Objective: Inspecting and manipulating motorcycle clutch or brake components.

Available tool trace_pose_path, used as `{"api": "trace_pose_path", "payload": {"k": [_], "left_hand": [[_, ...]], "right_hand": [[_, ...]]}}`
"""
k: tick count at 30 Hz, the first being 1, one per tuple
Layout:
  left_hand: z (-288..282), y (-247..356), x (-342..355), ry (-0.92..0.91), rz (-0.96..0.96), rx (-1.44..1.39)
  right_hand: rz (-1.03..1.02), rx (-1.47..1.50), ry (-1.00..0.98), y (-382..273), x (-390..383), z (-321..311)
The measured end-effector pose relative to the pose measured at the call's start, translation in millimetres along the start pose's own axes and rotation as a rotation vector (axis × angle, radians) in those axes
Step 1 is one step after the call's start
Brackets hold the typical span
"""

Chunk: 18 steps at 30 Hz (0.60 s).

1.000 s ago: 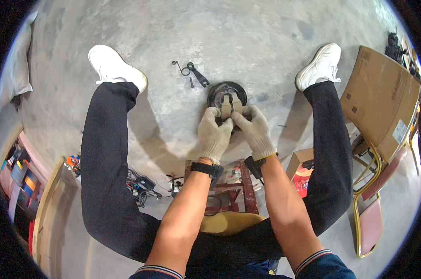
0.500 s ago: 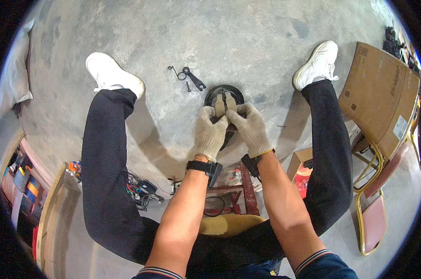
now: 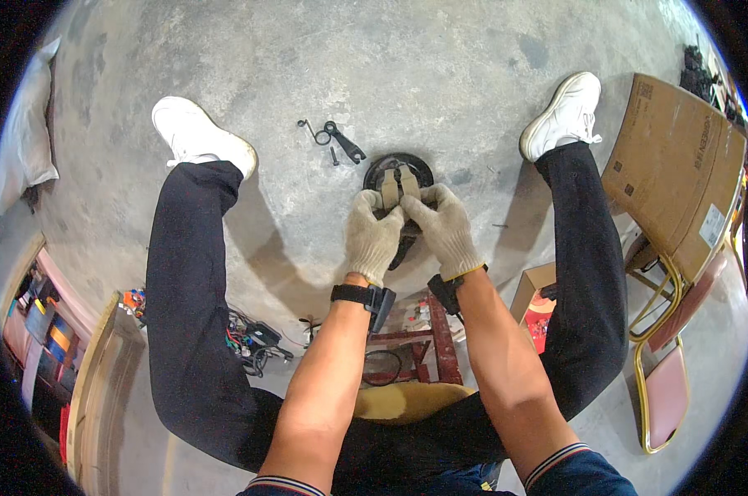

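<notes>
In the middle of the floor lies a black part with a round, rim-like head (image 3: 421, 168) and a tapered tail (image 3: 401, 251) that shows below my hands. My left hand (image 3: 371, 231), in a cream knitted glove, is closed on its left side, the forefinger stretched over the round head. From the right, my right hand (image 3: 442, 227), gloved alike, mirrors it with thumb and forefinger closed. Both thumbs nearly meet at the centre. A narrow dark piece shows between the forefingers; my fingers hide most of it.
Beyond the hands to the left lie a black lever with a forked end (image 3: 346, 142), a spring (image 3: 322, 135) and a bolt (image 3: 334, 156). My white shoes flank the work. A large cardboard box (image 3: 667, 157) leans at right beside a pink chair (image 3: 665, 393). Tangled wires (image 3: 254, 339) lie near my left leg.
Both hands stay on the black part in almost the same place. The dark piece between the forefingers appears slightly lower; otherwise nothing has visibly moved.
</notes>
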<state>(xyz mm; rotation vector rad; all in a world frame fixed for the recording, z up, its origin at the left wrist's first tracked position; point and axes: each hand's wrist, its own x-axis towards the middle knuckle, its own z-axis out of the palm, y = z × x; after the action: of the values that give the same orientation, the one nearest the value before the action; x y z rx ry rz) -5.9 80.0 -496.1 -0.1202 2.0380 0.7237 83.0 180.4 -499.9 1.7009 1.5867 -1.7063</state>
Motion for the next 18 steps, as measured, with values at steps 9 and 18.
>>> {"api": "trace_pose_path", "payload": {"k": [9,18], "left_hand": [[-0.5,1.4,2.5,-0.054,-0.034,-0.161],[0.3,-2.4,7.2,-0.063,-0.057,-0.147]], "right_hand": [[0.023,0.006,-0.010,1.4,4.4,-0.5],[0.048,0.043,-0.023,8.5,7.6,1.0]]}}
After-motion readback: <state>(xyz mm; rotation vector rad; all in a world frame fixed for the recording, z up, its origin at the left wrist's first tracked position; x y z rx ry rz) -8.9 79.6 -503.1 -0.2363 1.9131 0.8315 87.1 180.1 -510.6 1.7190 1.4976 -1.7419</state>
